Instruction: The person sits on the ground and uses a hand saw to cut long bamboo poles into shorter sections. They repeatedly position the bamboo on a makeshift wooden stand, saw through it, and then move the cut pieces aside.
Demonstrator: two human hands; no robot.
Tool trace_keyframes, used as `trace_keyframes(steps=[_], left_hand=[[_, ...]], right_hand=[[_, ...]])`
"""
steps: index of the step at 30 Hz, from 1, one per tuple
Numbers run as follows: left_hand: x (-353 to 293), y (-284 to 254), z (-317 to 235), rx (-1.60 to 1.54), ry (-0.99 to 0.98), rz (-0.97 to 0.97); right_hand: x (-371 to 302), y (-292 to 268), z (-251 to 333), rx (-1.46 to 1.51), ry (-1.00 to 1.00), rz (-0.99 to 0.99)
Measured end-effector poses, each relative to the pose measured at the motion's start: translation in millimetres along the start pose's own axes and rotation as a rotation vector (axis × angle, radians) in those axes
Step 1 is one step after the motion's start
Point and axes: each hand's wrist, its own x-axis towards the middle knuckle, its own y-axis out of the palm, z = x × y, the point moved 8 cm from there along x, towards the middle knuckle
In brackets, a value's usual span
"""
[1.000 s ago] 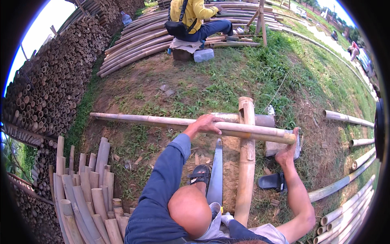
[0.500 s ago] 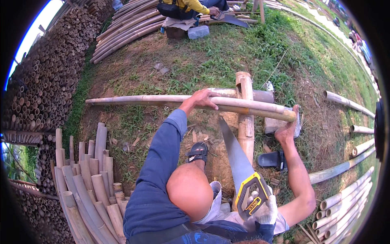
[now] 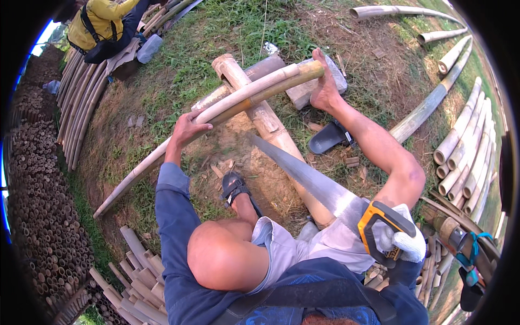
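Note:
My bare left hand is wrapped over a pale bamboo pole, which lies alongside a yellower bamboo pole. Both cross a thick bamboo support. My right hand, in a white knitted glove, grips the yellow-and-black handle of a handsaw. Its blade slants up and left over the support, the tip below the poles and apart from them. My bare right foot rests against the poles' right end.
A grey block sits under the poles' end, with a loose black sandal nearby. Cut bamboo lies in piles at lower left and on the right. A person in yellow sits at upper left, beside long bamboo poles.
The view has swung right, so the scene sits further left and tilted. My right hand and the saw appear further right, the blade lying flatter. My left hand still grips the pole.

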Motion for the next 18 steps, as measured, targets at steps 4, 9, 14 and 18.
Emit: trace_keyframes(steps=[4, 9, 14, 18], left_hand=[[-10, -10, 8, 0.067, 0.026, -0.070], [-2, -5, -7, 0.084, -0.009, -0.001], [-3, -10, -5, 0.036, 0.053, -0.041], [-5, -3, -9, 0.000, -0.001, 0.002]], right_hand=[[-29, -60, 75, -0.325, -0.364, -0.120], [101, 5, 91, -0.455, -0.540, -0.206], [251, 56, 68, -0.374, -0.842, -0.180], [293, 78, 34, -0.399, -0.776, -0.171]])
